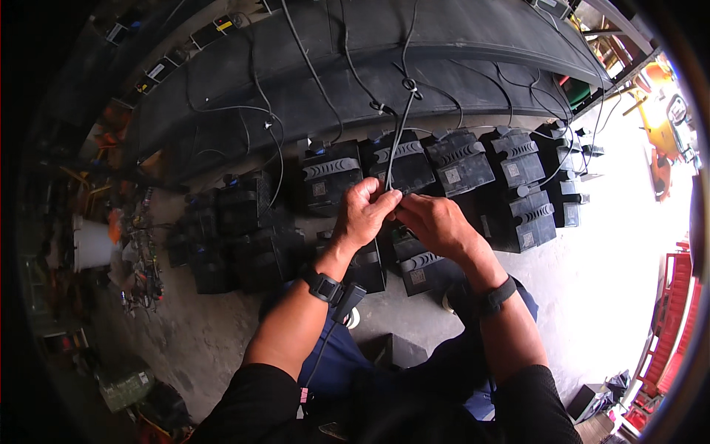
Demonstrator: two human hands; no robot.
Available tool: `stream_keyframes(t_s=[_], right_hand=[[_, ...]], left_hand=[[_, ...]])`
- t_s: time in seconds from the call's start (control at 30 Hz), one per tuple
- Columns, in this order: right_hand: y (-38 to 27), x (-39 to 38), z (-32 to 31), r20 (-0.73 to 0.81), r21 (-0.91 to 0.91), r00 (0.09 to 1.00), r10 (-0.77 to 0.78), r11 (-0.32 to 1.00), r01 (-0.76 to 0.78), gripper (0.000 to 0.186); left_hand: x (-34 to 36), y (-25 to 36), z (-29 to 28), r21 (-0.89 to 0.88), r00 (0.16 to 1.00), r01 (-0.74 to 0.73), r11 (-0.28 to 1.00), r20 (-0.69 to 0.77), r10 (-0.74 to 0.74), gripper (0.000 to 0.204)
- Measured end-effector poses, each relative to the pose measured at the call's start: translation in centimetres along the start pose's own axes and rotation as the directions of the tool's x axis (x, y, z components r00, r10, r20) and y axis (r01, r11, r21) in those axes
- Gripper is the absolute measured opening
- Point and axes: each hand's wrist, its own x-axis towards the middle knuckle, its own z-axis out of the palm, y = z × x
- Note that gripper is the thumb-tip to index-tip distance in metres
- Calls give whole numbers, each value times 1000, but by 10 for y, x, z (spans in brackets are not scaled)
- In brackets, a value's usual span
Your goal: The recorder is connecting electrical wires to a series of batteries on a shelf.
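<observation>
My left hand [366, 211] pinches a bundle of grey-black cables [396, 148] near the middle of the view, thumb pressed toward the fingertips. My right hand [433, 222] meets it from the right, fingers curled at the same bundle. The cables run up to a loose knot [411, 89] lying against a dark shelf panel [473, 33]. Around and below both hands sit several black battery-like cases with grey ribbed handles, among them one [466, 170] behind my right hand and one [331, 174] behind my left. What exactly my fingertips grip on the cables is too small to tell.
More black cases [244, 251] stand at the left and right [532, 222]. A white bucket [92, 244] and tangled parts [140, 259] are at the far left. Yellow equipment [654, 126] and red metal racks [669, 325] line the right edge. A dark block [403, 351] lies between my legs.
</observation>
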Motion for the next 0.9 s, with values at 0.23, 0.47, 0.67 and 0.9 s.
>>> stream_keyframes(t_s=[0.23, 0.47, 0.67, 0.9], right_hand=[[-1, 2, 0, 40, -29, 999, 23, 999, -21, 12], [5, -4, 0, -7, -104, 994, 112, 988, -112, 31], [4, -3, 0, -44, -60, 981, 189, 980, -191, 32], [1, 0, -5, -94, -31, 977, 190, 981, -194, 27]], left_hand=[[2, -1, -1, 52, 1000, -12, 999, 11, 12, 15], [-3, 9, 6, 40, 999, 38, 998, -30, -37, 33], [-3, 2, 1, 37, 999, 36, 999, 27, -37, 29], [-2, -3, 2, 18, 997, 35, 999, 62, -36, 24]])
